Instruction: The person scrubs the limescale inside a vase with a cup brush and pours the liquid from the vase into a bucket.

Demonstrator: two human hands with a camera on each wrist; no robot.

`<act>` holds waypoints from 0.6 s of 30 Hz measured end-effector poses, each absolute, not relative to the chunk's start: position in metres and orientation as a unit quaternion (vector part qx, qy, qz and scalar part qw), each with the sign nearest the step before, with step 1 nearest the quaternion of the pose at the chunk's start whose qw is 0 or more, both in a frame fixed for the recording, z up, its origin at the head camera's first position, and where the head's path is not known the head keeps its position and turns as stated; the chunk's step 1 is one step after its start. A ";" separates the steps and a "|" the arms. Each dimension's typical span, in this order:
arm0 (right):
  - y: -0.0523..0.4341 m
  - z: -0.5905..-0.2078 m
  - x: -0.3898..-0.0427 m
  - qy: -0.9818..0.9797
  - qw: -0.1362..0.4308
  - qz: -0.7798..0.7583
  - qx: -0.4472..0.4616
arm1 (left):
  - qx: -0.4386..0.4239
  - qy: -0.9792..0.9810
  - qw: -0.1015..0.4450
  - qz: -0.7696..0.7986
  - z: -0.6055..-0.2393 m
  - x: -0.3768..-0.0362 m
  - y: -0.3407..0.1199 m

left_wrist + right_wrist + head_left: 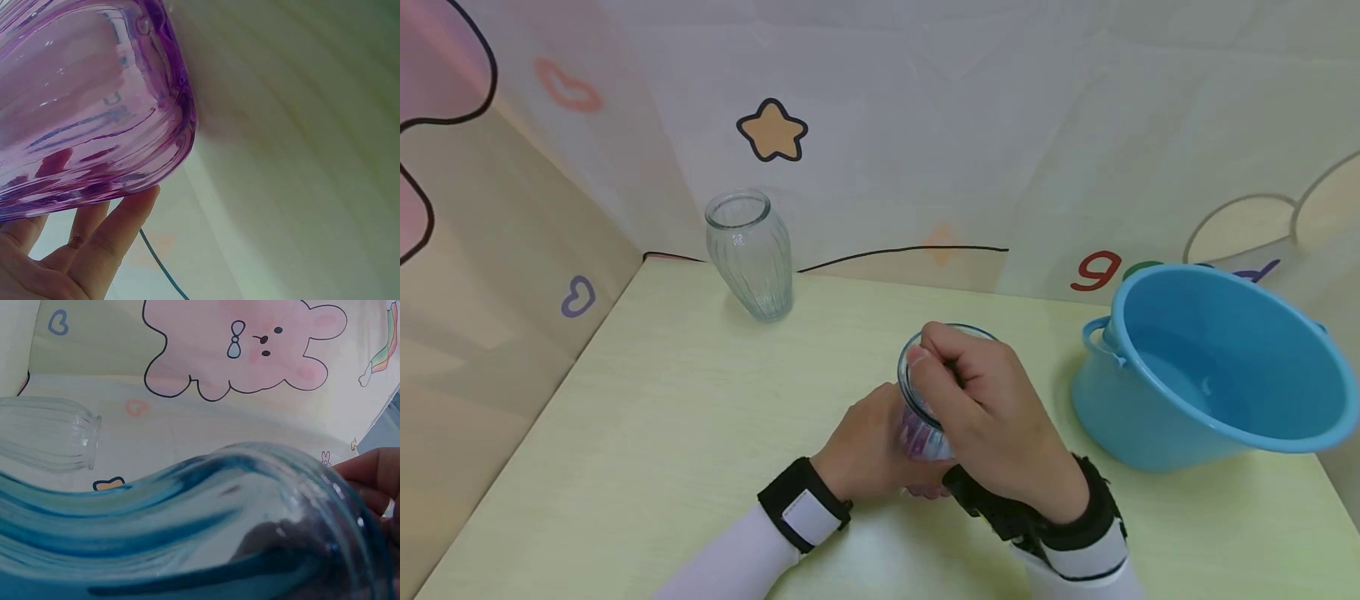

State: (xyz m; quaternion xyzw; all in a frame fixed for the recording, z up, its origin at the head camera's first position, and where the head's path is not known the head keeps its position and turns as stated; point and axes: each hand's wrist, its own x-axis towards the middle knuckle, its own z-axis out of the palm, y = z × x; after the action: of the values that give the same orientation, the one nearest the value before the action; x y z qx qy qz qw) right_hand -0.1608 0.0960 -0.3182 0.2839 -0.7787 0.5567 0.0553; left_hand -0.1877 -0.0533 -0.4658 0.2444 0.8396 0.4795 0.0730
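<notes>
Fingers of the right hand curl over the rim of the tinted glass vase, fingertips dipping into its mouth. Left hand cups the vase low down from the left; the left wrist view shows its fingers spread under the purple base, so that hand grasps the body. By the look of it this is a steadying or inside-wiping step, the vase tilted between both hands just above the pale green table. Any next move calls for a firm two-handed hold, as ribbed glass can slip. Further out, a clear glass vase stands upright near the back wall, and a blue basin sits well to the right.
</notes>
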 end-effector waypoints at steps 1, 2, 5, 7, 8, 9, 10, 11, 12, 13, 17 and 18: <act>0.097 -0.318 -0.161 -0.772 0.049 0.567 0.282 | 0.243 0.839 0.075 0.481 -0.466 -0.188 -0.053; 0.098 -0.317 -0.161 -0.765 0.042 0.579 0.280 | 0.242 0.839 0.076 0.482 -0.466 -0.188 -0.053; 0.099 -0.316 -0.162 -0.741 0.024 0.612 0.277 | 0.233 0.832 0.095 0.494 -0.465 -0.188 -0.052; 0.100 -0.316 -0.162 -0.726 0.020 0.628 0.278 | 0.227 0.831 0.102 0.498 -0.466 -0.188 -0.051; 0.101 -0.316 -0.163 -0.722 0.021 0.633 0.279 | 0.223 0.829 0.107 0.502 -0.466 -0.188 -0.051; 0.101 -0.315 -0.163 -0.716 0.023 0.638 0.282 | 0.219 0.828 0.110 0.505 -0.466 -0.188 -0.051; 0.101 -0.315 -0.164 -0.712 0.025 0.642 0.283 | 0.219 0.829 0.109 0.504 -0.466 -0.188 -0.051; 0.101 -0.315 -0.164 -0.709 0.027 0.645 0.284 | 0.218 0.829 0.107 0.503 -0.467 -0.188 -0.051; 0.101 -0.315 -0.164 -0.706 0.030 0.648 0.284 | 0.217 0.829 0.107 0.504 -0.467 -0.188 -0.051; 0.101 -0.315 -0.164 -0.705 0.032 0.650 0.283 | 0.217 0.830 0.106 0.503 -0.467 -0.188 -0.051; 0.102 -0.316 -0.163 -0.699 0.059 0.654 0.282 | 0.218 0.830 0.106 0.503 -0.467 -0.188 -0.051; 0.102 -0.316 -0.163 -0.695 0.069 0.657 0.283 | 0.217 0.830 0.105 0.503 -0.467 -0.188 -0.050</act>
State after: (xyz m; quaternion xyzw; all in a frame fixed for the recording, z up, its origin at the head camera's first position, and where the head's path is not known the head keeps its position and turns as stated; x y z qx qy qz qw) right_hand -0.1627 0.1025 -0.3159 0.2828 -0.6952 0.6572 0.0690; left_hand -0.1876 -0.0505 -0.4675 0.2173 0.8302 0.5025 0.1048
